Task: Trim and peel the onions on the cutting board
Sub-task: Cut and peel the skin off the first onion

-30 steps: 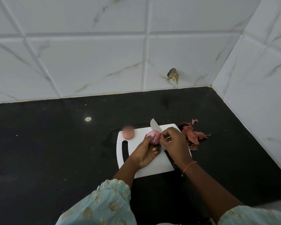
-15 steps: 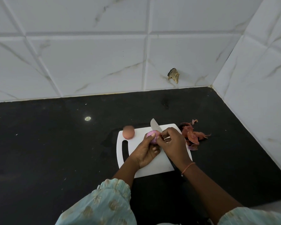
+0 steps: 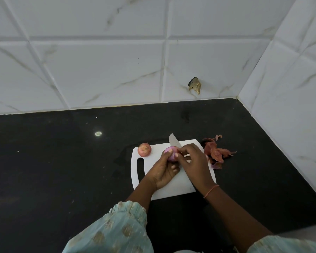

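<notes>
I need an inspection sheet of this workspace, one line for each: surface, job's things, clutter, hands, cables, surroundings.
Surface: black countertop, pale specks; white cutting board on it.
Job's things: pink peeled onion held over the board; unpeeled onion at the board's far left corner; knife, blade pointing away.
Clutter: onion skins on the counter right of the board.
Hands: left hand grips the peeled onion; right hand pinches at the onion, knife under it.
Cables: nothing seen.
Surroundings: white marbled wall tiles; a damaged spot on the back wall.
</notes>
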The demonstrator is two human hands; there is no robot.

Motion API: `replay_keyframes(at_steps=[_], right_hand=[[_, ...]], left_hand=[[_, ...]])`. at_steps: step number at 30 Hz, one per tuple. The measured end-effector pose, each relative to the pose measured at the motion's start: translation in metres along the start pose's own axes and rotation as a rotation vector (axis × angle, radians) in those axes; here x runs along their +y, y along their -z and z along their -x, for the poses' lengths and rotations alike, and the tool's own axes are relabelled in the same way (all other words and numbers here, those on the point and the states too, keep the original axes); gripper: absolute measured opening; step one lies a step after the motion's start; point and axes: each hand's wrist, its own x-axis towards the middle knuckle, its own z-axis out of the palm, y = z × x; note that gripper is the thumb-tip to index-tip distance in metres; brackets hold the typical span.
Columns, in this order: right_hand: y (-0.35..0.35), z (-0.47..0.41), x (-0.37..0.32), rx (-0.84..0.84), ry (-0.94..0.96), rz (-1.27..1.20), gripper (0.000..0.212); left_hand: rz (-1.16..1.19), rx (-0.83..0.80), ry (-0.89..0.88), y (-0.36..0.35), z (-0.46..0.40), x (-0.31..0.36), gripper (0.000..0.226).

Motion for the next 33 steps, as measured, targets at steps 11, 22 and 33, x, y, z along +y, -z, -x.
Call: replay_keyframes(at_steps=[11,22,33], right_hand=[[0.004,0.007,0.003,-0.077,0.097,0.038,0.020],[0.008,-0.017,0.004,0.133,-0.302,-0.302,0.005],[0.031,-0.018,0.003,0.127,-0.663,-1.027,0.005]], left_hand=[[0.114,-0.095,0.040,0.001,-0.001,0.001,0.054],[0.049,-0.096,0.029,0.000,-0.001,0.000,0.049],[0.121,-0.131,0.034,0.000,0.002,0.003,0.051]])
